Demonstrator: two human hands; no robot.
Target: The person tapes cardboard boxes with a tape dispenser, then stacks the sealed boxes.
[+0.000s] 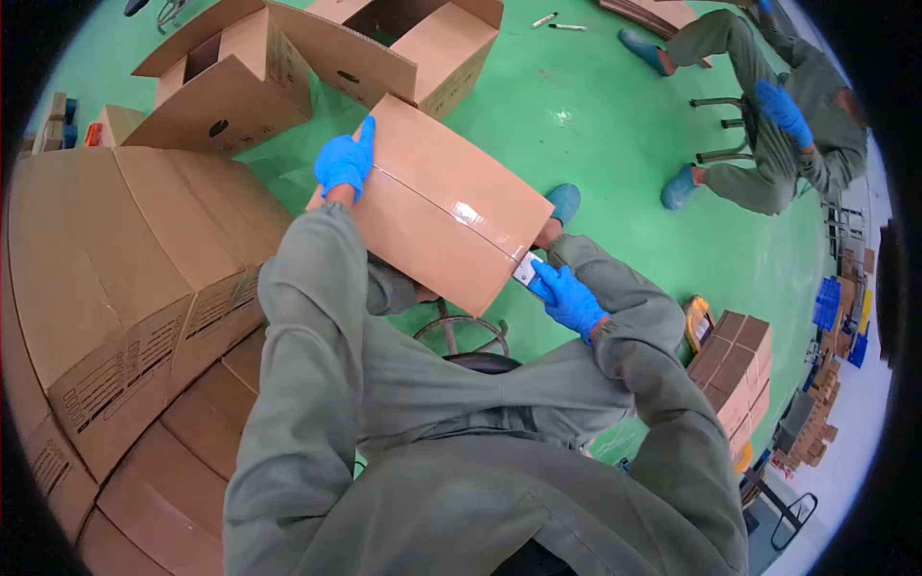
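Observation:
A closed cardboard box lies tilted across my knees, with a strip of clear tape along its middle seam. My left hand, in a blue glove, grips the box's upper left edge, thumb on top. In a blue glove too, my right hand is closed around a small whitish tool at the lower right edge of the box, where the taped seam ends. The fingertips under the box are hidden.
Open cardboard boxes stand ahead on the green floor. Large boxes are stacked at the left. A seated person is at the upper right. Strapped cartons and a yellow item lie at the right.

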